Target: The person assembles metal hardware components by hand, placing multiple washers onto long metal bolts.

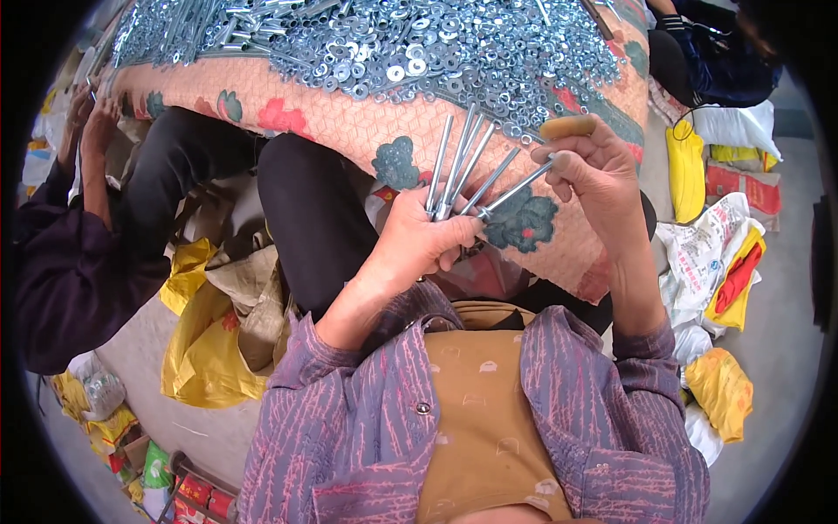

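My left hand (410, 243) is closed around a fanned bunch of long metal bolts (457, 162), their free ends pointing up and away from me. One bolt (519, 186) slants out to the right of the bunch. My right hand (594, 170) pinches that bolt's far end between thumb and fingers, while its near end stays by my left hand. A tan finger cot (567, 127) covers one fingertip of my right hand. Just beyond both hands, a heap of loose washers and nuts (419, 52) covers the table.
A patterned pink cloth (323, 113) drapes the table's near edge. Metal tubes and rods (188, 31) lie at the far left. Another person's hands (98, 118) are at the left edge. Yellow sacks (205, 349) lie on the floor, with more bags (711, 253) at right.
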Demonstrator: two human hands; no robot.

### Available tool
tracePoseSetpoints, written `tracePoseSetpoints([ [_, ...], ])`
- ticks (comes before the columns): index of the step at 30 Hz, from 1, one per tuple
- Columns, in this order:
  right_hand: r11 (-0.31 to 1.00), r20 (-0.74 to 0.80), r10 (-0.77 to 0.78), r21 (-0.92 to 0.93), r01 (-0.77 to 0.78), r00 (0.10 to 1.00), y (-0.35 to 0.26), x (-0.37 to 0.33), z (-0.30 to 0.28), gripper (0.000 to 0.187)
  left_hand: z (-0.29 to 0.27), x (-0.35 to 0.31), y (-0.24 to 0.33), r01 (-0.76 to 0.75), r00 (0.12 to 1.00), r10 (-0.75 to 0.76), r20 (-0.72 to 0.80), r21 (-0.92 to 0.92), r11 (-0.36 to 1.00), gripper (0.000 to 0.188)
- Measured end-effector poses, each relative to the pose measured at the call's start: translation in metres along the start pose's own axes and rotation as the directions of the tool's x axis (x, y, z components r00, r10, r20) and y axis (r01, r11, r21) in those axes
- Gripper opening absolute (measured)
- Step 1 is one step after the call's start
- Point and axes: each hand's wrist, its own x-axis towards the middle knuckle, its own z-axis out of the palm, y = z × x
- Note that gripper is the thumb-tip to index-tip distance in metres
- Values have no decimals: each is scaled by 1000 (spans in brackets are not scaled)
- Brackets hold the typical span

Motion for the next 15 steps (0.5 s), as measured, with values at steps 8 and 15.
tracePoseSetpoints([
  [8,990,-143,-136,7,138,980,20,-8,29,21,1,1,3,30,999,-25,43,-137,990,17],
  [15,995,-96,-63,69,70,993,22,-14,44,15,3,3,12,18,1000,-12,28,-224,974,18],
])
